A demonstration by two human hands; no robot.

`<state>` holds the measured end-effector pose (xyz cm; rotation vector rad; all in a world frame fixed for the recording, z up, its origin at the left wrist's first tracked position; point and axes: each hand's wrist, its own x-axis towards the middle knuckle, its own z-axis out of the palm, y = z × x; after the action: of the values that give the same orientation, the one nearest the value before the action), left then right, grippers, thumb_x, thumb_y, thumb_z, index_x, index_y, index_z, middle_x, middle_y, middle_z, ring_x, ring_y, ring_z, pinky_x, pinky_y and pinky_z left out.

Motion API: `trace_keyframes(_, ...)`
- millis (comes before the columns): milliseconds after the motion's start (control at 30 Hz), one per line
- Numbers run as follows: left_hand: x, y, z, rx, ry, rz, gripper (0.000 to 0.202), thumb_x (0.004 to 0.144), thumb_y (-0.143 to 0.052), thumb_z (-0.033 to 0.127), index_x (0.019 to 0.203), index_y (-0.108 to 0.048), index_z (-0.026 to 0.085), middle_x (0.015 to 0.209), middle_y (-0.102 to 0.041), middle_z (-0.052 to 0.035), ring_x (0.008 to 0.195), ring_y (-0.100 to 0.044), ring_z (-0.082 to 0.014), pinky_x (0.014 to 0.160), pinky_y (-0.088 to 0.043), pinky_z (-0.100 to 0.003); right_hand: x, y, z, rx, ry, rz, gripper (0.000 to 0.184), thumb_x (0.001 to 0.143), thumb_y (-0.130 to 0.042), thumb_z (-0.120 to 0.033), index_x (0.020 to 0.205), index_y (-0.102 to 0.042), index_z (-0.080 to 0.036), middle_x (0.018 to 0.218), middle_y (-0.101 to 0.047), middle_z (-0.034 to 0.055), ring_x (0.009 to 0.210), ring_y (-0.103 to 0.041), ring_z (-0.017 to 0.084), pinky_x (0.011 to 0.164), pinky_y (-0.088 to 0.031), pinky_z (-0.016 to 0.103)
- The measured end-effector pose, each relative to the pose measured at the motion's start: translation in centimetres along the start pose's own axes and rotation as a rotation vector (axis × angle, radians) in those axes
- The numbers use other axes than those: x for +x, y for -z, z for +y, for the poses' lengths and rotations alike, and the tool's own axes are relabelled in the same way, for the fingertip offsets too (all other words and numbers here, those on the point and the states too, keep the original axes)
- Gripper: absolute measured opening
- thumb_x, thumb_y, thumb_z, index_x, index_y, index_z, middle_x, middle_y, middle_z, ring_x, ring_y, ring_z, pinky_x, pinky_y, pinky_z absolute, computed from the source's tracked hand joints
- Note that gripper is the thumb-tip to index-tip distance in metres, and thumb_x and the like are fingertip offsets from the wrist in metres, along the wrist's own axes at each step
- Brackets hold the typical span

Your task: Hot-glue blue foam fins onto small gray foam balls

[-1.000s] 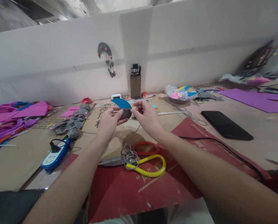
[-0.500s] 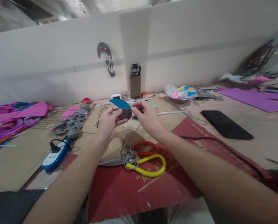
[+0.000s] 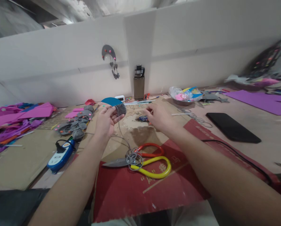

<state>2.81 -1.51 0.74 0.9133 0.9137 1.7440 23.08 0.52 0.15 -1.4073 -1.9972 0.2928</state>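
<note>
My left hand (image 3: 105, 121) pinches a blue crescent-shaped piece (image 3: 111, 101) whose right end is wrapped in grey yarn (image 3: 121, 110). From it a strand hangs down to a loose tangle of yarn (image 3: 134, 158). That tangle lies over large scissors (image 3: 165, 169) with one red and one yellow handle. My right hand (image 3: 158, 115) is to the right, apart from the crescent, with its fingers curled together; what they hold, if anything, is hidden. Just left of its fingertips is a small dark-blue patterned object (image 3: 142, 118), whose kind I cannot make out.
Red cardboard (image 3: 121, 194) lies under the scissors. A power strip (image 3: 61, 157), a grey yarn ball (image 3: 78, 135) and pink and purple scraps (image 3: 34, 116) are at left. A bottle (image 3: 139, 86) stands by the wall; a bowl (image 3: 183, 102) and a phone (image 3: 232, 127) are at right.
My hands have moved apart, the right one away from the crescent and the left one slightly left. The yarn strand now hangs from the crescent, and the dark-blue object shows more.
</note>
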Motion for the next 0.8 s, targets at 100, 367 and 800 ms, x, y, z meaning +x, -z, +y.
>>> trace_keyframes(100,-0.1,0.0,0.0,-0.010,-0.006,-0.005,0.017,0.068,-0.067,0.017,0.075,-0.052,0.016,0.067,-0.064,0.0005,0.061,-0.064,-0.0122,0.067,-0.058,-0.034,0.3,0.5,2.2,-0.282,-0.179,-0.192,0.034,0.084,-0.052,-0.042,0.084,-0.067,-0.012,0.079,-0.067,0.0164,0.076,-0.062,0.025,0.068,-0.041,0.032)
trace_keyframes(367,-0.2,-0.2,0.0,0.000,-0.018,-0.002,0.021,0.067,-0.068,0.017,0.078,-0.050,0.018,0.070,-0.066,-0.0009,0.065,-0.066,-0.0143,0.066,-0.059,-0.035,0.5,-2.2,4.2,-0.221,-0.276,-0.272,0.029,0.070,-0.064,-0.035,0.090,-0.067,-0.014,0.082,-0.069,0.0153,0.070,-0.063,0.023,0.058,-0.043,0.029)
trace_keyframes(800,0.2,0.2,-0.4,0.081,-0.070,0.084,0.020,0.068,-0.066,0.019,0.078,-0.049,0.017,0.073,-0.066,-0.0023,0.066,-0.067,-0.0149,0.066,-0.058,-0.033,-0.3,-1.4,-0.2,0.949,-0.376,-0.037,0.018,0.065,-0.060,-0.014,0.077,-0.049,-0.021,0.067,-0.056,0.0001,0.057,-0.053,0.012,0.051,-0.046,0.024)
